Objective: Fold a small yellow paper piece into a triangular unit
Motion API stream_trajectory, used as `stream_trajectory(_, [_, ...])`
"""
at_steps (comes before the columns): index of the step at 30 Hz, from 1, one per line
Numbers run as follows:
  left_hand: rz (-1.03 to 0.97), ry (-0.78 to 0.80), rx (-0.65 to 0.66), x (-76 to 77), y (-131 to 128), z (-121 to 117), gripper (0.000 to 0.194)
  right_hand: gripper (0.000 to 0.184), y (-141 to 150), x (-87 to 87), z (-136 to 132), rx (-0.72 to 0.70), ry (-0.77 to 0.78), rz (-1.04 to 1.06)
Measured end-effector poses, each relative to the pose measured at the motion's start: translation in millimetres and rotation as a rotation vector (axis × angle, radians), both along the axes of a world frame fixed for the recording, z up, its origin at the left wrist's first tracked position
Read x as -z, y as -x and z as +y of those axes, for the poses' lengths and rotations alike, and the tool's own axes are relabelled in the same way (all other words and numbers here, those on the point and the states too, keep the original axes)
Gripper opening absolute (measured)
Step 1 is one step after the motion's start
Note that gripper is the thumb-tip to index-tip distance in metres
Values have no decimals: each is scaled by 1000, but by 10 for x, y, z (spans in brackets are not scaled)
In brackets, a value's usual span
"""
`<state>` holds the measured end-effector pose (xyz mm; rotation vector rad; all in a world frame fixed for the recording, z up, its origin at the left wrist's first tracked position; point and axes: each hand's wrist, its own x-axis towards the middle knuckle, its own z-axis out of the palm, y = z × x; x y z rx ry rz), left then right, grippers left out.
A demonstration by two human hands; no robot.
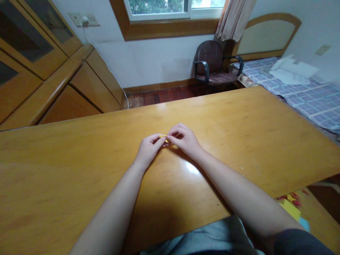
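Note:
Over the middle of the wooden table (87, 156), my two hands meet at the fingertips. Between them is a small yellow strip (163, 136) that looks like folded paper; most of it is hidden by the fingers. My left hand (148, 150) pinches its left side between thumb and fingers. My right hand (187, 142) pinches the right side, thumb towards me and index finger arched above. Both hands are closed, close to the tabletop.
A lower surface at bottom right holds yellow paper (290, 209), a light blue sheet (304, 224) and small red and yellow pieces (293, 199). Beyond the table are an armchair (212, 62), a bed (302, 95) and a wooden cabinet (58, 78).

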<state>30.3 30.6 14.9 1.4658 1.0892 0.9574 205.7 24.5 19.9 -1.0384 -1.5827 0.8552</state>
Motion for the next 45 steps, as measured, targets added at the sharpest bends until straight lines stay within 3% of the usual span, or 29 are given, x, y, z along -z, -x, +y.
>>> stream_trajectory(11, [-36,60,-28,-24,1,-5,24,3,-16,14,-4,6,-58,-31])
stream_trajectory(28, [-163,128,7,10,23,16,25,9,-70,34,-4,-8,-304,-201])
stream_trajectory(35, [-206,192,6,-22,5,20,26,9,-90,56,6,-23,-320,-231])
stream_trajectory(45, [-209,144,31,10,34,13,28,11,-101,52,8,-20,-391,-291])
